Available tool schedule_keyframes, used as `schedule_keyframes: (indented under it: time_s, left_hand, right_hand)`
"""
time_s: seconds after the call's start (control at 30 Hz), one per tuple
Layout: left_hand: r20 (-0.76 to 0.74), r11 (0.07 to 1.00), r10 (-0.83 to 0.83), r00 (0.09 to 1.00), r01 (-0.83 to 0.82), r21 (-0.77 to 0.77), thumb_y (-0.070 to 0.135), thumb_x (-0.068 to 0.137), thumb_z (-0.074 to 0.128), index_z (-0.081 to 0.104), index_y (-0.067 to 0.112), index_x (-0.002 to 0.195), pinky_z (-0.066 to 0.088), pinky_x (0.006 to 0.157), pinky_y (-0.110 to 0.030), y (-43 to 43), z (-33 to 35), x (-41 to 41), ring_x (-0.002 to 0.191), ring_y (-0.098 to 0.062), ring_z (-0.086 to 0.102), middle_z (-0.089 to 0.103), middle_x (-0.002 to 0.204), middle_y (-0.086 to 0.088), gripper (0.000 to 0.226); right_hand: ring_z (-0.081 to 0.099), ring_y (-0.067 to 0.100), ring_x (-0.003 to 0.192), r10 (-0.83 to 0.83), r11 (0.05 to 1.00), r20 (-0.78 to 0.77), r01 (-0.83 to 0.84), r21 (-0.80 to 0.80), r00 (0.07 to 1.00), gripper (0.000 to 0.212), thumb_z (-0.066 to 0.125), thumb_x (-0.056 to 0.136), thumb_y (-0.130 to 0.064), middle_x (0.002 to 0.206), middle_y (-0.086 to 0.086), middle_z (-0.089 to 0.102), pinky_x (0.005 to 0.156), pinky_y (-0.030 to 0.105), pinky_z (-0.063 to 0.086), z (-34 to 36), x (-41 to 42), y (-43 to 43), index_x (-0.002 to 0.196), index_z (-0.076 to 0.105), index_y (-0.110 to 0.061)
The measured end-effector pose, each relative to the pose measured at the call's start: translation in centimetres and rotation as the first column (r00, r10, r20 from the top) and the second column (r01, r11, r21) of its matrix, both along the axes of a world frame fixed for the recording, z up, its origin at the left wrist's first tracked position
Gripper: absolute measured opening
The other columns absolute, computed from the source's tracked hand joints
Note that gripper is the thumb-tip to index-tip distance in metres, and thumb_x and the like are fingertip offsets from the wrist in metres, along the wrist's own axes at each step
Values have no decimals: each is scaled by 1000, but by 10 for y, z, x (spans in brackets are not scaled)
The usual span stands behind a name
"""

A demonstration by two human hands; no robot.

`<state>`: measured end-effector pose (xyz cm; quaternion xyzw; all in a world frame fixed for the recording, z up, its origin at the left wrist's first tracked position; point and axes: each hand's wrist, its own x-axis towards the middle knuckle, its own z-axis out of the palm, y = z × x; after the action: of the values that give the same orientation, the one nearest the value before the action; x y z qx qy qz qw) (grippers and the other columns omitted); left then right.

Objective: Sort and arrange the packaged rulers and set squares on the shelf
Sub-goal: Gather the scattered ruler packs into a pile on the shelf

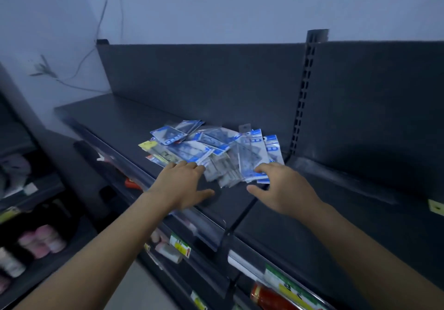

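A: While the left hand (185, 185) and the right hand (281, 189) reach over the shelf (115, 117), where is the pile of packaged rulers and set squares (192, 149)?

B: It lies on the shelf, just beyond the fingertips. The left hand is flat and touches the pile's near left edge. The right hand is spread too, its fingers resting on a blue packet (251, 165), thumb apart.

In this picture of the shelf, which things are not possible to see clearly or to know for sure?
- Head view: print on the packets is too small and blurred to read.
- Head view: lower packets are covered by upper ones, so no count.
- Head view: the right hand touches a blue packet; a grip cannot be told.
- Head view: the red item below is blurred, cut by the bottom edge.
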<state>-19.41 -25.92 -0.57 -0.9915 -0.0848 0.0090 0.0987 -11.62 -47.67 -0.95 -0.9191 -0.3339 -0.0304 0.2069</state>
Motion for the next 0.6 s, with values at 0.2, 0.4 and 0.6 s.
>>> schedule_keyframes:
  time_s: [0.2, 0.4, 0.6]
  left_hand:
    - [-120, 993, 80, 990, -89, -72, 33, 91, 47, 45, 24, 134, 35, 104, -38, 94, 2, 59, 128, -25, 45, 48, 141, -2, 44]
    - [-128, 965, 23, 991, -56, -256, 28, 83, 60, 53, 33, 128, 40, 101, -35, 165, -5, 98, 124, -21, 47, 52, 135, 2, 46]
    - [132, 894, -208, 969, 243, -376, 28, 81, 65, 63, 26, 92, 49, 74, -28, 220, -11, 134, 76, -10, 57, 60, 81, 14, 11]
  right_hand:
    - [55, 20, 105, -60, 996, 90, 54, 66, 994, 29, 58, 87, -37, 111, -3, 63, 78, 28, 42, -7, 48, 77, 108, 62, -17]
    - [52, 22, 110, 5, 1000, 73, -5, 6, 997, 29, 53, 93, -32, 115, 1, 59, 81, 32, 44, -22, 66, 148, 119, 57, -19]
    - [46, 22, 116, -40, 994, 50, 45, -100, 998, 35, 52, 94, -41, 121, 2, 55, 88, 31, 40, -25, 86, 217, 120, 54, -19]
